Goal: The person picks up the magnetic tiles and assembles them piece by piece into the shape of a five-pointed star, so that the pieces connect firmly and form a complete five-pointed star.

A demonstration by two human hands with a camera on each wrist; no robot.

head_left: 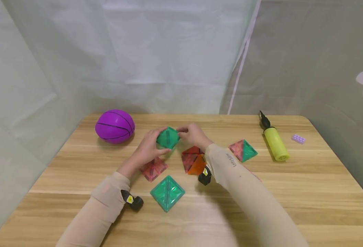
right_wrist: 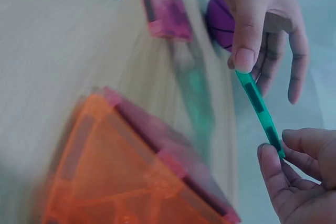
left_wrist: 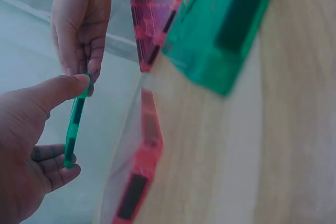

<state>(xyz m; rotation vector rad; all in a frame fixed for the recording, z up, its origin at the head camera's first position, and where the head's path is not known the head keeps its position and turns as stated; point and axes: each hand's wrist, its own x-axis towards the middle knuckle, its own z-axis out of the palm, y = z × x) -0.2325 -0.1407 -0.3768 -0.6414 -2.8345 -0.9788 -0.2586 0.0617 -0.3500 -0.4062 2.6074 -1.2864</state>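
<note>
Both hands hold a green magnetic-tile square [head_left: 168, 138] up over the table, seen edge-on in both wrist views. My left hand [head_left: 147, 147] grips its left side, with thumb and fingers at opposite edges. At its right corner, my right hand [head_left: 195, 134] pinches it between thumb and fingertips. A second green square [head_left: 167, 193], seamed down the middle, lies closer to the front. Pink tiles [head_left: 154, 169] lie beneath the left hand, partly hidden by it. Near the right wrist stands a red and orange tile piece [head_left: 193, 159], its right part hidden by the sleeve.
To the right lies a pink and green tile square [head_left: 243, 150], with another pink edge [head_left: 253, 174] showing past the right sleeve. A purple ball [head_left: 115, 126] sits at back left. A yellow hand pump [head_left: 275, 144] and a small lilac brick [head_left: 298, 138] lie at right.
</note>
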